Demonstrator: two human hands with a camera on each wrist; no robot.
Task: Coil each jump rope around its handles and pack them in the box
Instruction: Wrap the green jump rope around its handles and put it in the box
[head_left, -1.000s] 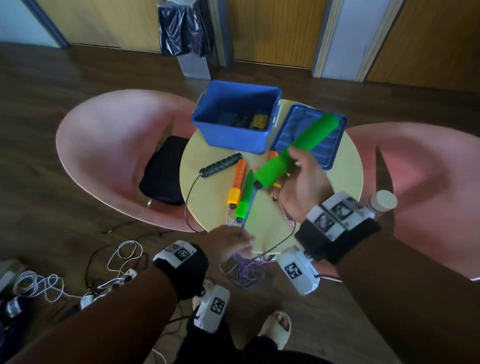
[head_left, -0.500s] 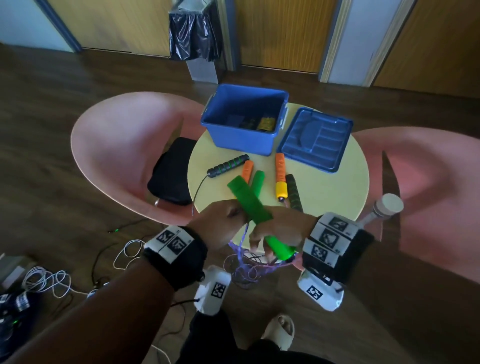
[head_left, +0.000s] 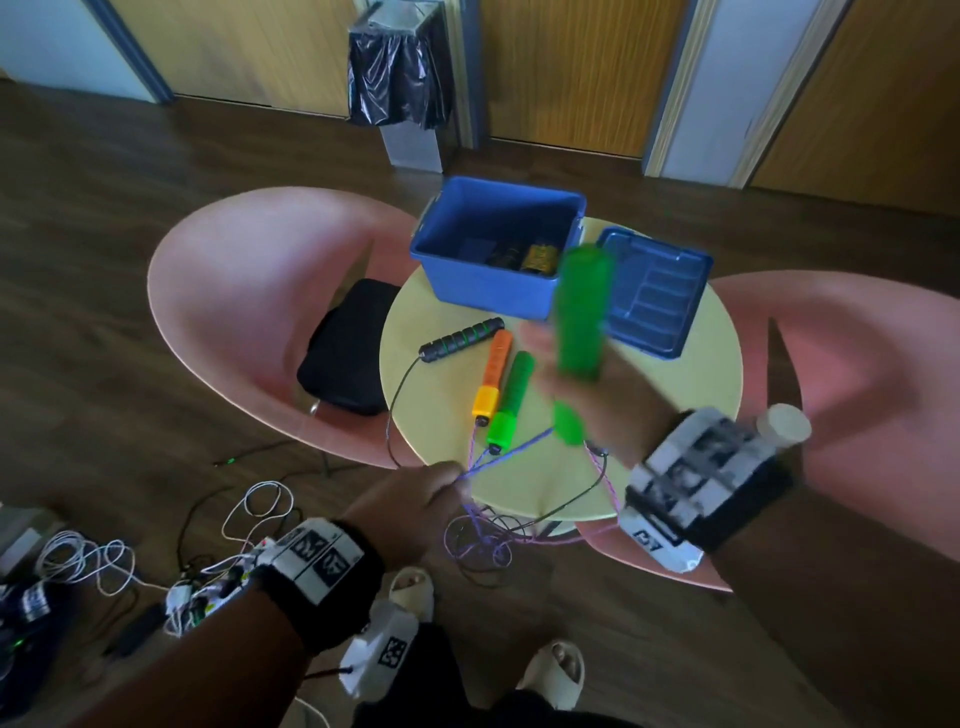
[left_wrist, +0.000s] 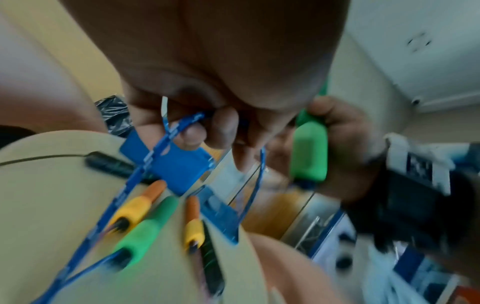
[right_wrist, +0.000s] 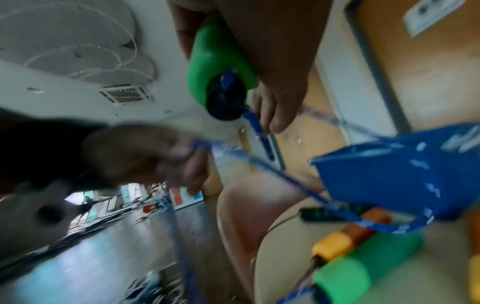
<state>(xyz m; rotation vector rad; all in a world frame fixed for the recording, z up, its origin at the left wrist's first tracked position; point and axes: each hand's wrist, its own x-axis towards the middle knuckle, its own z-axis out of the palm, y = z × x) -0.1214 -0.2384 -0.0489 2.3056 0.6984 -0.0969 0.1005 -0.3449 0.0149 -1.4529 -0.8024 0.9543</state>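
**Green rope: first wrap being set up**

The round worktop carries the open blue box at its far side, with orange and black handles lying loose in front. The right hand grips one green handle upright above the worktop; its mate lies flat. The left hand pinches the blue rope in curled fingers, seemingly drawing it taut. Next, the left hand should lead that rope round the handles.

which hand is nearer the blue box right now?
Right. The right hand, gripping the green handle, is raised just in front of the blue box. The left hand pinches the blue rope at the table's near edge, farther from it.
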